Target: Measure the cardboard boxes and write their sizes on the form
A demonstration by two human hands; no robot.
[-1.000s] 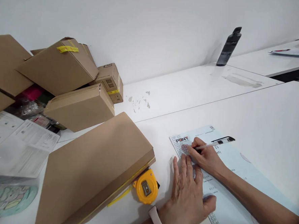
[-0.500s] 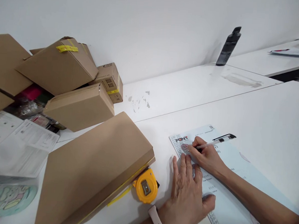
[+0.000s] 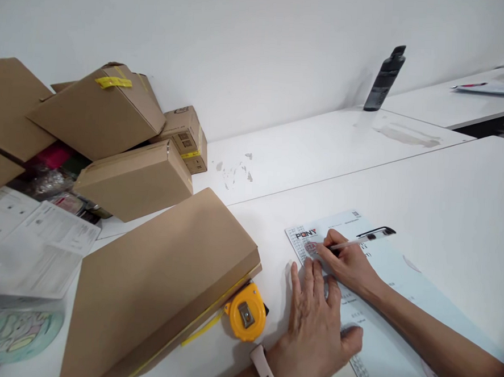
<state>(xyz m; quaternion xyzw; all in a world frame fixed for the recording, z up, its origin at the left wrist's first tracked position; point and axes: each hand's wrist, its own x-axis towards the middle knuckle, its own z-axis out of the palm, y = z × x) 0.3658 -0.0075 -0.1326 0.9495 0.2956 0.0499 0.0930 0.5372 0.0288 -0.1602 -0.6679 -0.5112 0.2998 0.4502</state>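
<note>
My right hand (image 3: 350, 265) grips a clear pen with a black cap (image 3: 368, 236), its tip end near the top left of a pale blue printed sheet (image 3: 383, 276) marked "PONY" and a red stamp. The pen's tip is hidden behind my fingers. Flat on the sheet's left edge and the table lies my left hand (image 3: 316, 323), fingers spread, a pale pink band on its wrist. Just left of that hand sits a yellow tape measure (image 3: 247, 313), touching or very close to a flat brown cardboard box (image 3: 165, 280).
Several cardboard boxes (image 3: 103, 111) are piled at the back left. White labelled packages (image 3: 39, 249) and a pale green patterned item (image 3: 12, 333) lie at the left edge. A dark bottle (image 3: 384, 80) stands by the wall on the white table (image 3: 447, 206).
The pen's upper end has tilted very slightly left and down. My left hand, the sheet and the boxes stay where they were.
</note>
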